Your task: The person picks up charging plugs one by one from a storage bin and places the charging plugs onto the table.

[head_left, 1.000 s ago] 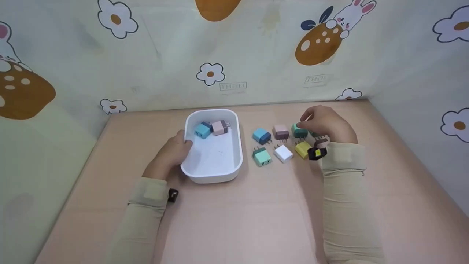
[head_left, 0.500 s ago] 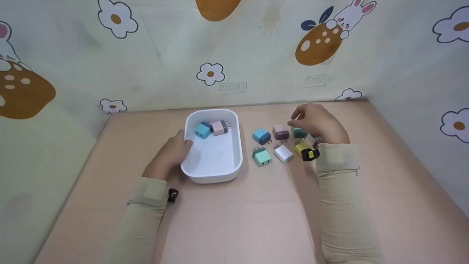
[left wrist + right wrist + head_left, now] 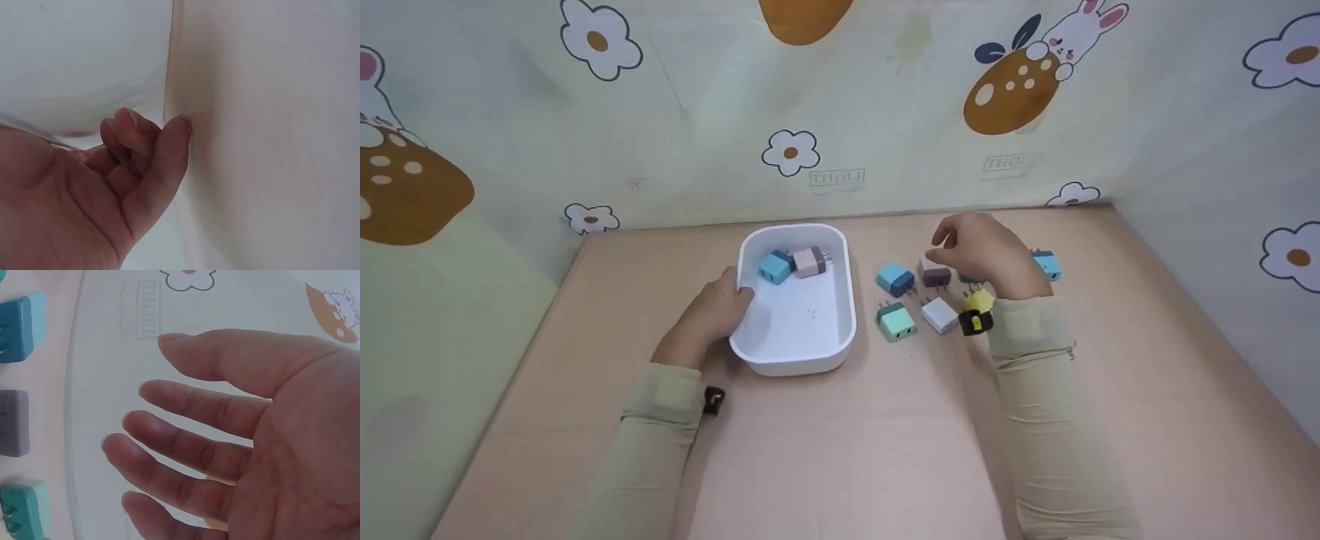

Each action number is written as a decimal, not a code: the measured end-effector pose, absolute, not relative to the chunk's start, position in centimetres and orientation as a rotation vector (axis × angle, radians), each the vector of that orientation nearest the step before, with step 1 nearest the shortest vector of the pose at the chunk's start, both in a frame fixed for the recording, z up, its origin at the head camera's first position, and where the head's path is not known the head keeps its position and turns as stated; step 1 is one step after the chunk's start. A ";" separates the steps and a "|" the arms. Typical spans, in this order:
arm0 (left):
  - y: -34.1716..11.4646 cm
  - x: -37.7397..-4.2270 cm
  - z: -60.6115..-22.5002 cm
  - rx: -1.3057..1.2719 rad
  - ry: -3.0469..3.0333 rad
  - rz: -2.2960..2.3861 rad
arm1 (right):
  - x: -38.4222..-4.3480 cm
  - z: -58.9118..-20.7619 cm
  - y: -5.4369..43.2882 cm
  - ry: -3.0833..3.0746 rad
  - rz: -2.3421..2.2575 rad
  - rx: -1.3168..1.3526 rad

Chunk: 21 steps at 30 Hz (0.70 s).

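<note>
My left hand (image 3: 712, 307) grips the left side of a white plastic tub (image 3: 795, 367), its thumb over the rim. In the left wrist view the fingers (image 3: 166, 163) of that hand curl against the tub's outer wall. Inside the tub lie a blue plug charger (image 3: 774, 268) and a pink one. My right hand (image 3: 986, 251) hovers over the chargers on the table with nothing in it; its fingers are spread in the right wrist view. Closest below it are a pink-and-mauve charger (image 3: 936, 272) and a green charger (image 3: 25, 509), partly hidden in the head view.
Around the right hand, more chargers lie on the pink tabletop (image 3: 840, 457): blue (image 3: 895, 277), mint (image 3: 897, 322), white (image 3: 940, 314), yellow (image 3: 979, 301), and another blue charger (image 3: 1046, 265) at the far right. A patterned cloth wall (image 3: 697, 150) stands behind.
The right hand has moved left across the back row of chargers, uncovering the blue charger at the far right. The left hand and the tub have stayed in place.
</note>
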<state>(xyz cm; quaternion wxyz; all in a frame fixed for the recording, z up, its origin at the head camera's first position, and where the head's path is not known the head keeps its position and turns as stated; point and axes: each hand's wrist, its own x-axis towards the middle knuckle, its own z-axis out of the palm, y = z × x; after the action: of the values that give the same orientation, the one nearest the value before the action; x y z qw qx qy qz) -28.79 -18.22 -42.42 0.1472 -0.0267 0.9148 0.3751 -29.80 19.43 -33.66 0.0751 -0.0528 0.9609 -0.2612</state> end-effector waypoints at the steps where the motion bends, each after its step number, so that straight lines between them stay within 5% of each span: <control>1: -18.2 -28.8 -42.4 -0.078 2.634 1.078 | -29.8 -33.7 19.2 2.889 -0.774 -0.164; 21: -18.2 -28.6 -42.5 -0.078 2.663 1.067 | -29.2 -34.3 15.1 2.934 -0.628 -0.289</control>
<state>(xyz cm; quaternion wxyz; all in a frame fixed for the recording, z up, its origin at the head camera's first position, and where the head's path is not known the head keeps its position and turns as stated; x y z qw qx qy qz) -28.60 -18.23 -42.54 0.1356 -0.0268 0.9193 0.3684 -29.21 15.13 -34.35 0.0633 -0.0955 0.9714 -0.2080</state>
